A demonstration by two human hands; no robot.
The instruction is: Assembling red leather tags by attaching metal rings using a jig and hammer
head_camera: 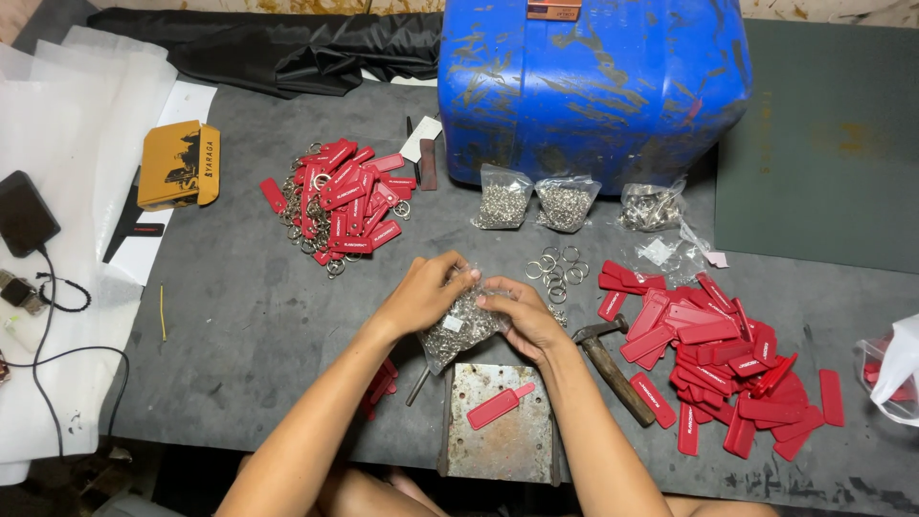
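Observation:
My left hand (426,292) and my right hand (522,316) both grip a clear plastic bag of small metal parts (459,327) at mid-table, fingers pinching its top. Just below the bag lies a square metal plate (503,445) with one red tag (500,405) resting on it. A few loose key rings (553,271) lie just beyond my right hand. A hammer (613,369) rests right of my right wrist.
A heap of loose red tags (728,369) spreads at right; tags fitted with rings (343,203) pile at upper left. Three small bags of metal parts (565,203) stand before a big blue plastic drum (593,86). Yellow box (180,165), cables at left.

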